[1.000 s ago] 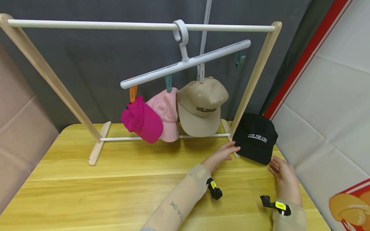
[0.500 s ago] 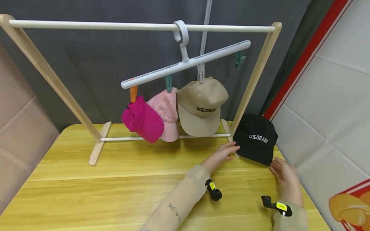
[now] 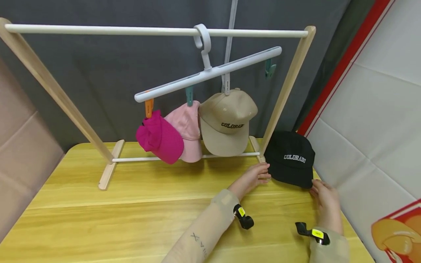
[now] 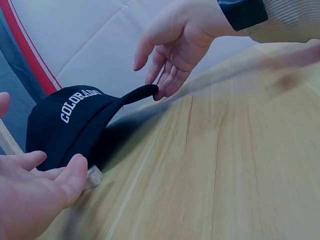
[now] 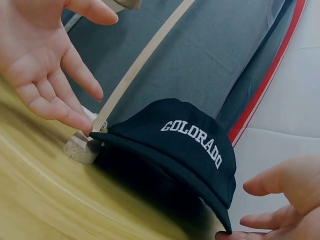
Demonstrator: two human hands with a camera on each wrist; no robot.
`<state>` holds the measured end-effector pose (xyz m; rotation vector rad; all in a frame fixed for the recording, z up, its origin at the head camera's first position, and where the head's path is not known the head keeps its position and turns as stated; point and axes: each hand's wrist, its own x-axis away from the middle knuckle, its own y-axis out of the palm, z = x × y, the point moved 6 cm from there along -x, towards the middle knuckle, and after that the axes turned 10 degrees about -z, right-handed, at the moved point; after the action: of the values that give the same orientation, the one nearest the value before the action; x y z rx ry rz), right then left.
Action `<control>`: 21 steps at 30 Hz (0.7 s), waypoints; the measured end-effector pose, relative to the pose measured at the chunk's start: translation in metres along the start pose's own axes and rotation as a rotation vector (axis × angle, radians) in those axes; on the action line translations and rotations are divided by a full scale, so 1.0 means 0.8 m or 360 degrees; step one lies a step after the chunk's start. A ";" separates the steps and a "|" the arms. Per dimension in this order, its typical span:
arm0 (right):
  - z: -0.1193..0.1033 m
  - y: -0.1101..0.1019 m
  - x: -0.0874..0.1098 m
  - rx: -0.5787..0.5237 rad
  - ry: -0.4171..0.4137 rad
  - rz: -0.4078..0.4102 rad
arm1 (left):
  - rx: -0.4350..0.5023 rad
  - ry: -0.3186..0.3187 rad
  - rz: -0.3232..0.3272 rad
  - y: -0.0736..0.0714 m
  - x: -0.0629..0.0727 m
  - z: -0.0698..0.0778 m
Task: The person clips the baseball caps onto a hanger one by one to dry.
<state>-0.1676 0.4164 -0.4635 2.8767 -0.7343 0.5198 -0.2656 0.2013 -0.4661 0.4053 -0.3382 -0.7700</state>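
A black cap (image 3: 289, 159) with white COLORADO lettering lies on the table beside the rack's right foot, its brim toward me. At the brim's left corner is my left hand (image 3: 250, 179), fingers extended and the fingertips right at the edge. My right hand (image 3: 327, 199) has its fingertips at the brim's right corner. In the right wrist view the right thumb (image 5: 260, 185) stands apart from the cap. The left wrist view shows the brim (image 4: 142, 93) arching off the wood, its right corner at the right hand's fingers.
A wooden rack (image 3: 286, 91) carries a white hanger (image 3: 207, 75). Clipped on it hang a magenta cap (image 3: 161, 138), a light pink cap (image 3: 189, 126) and a beige cap (image 3: 230, 120). A green clip (image 3: 269, 69) at the hanger's right end holds nothing. A white wall panel (image 3: 371, 109) borders the right side.
The black cap has shifted slightly to the right relative to the rack, with both hands staying at its brim. The head view has drifted a little.
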 end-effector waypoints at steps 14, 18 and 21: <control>0.001 -0.009 0.000 0.0307 0.0055 0.0077 | -0.0052 -0.0003 0.0024 -0.007 0.002 0.001; 0.004 -0.011 -0.001 0.0333 0.0080 0.0096 | -0.0053 -0.0012 0.0003 -0.007 0.006 0.002; 0.007 -0.011 -0.001 0.0345 0.0104 0.0097 | -0.0020 -0.0004 0.0008 -0.007 0.008 0.002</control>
<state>-0.1625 0.4236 -0.4694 3.0245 -0.8037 0.7405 -0.2652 0.1928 -0.4662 0.3914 -0.3364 -0.7677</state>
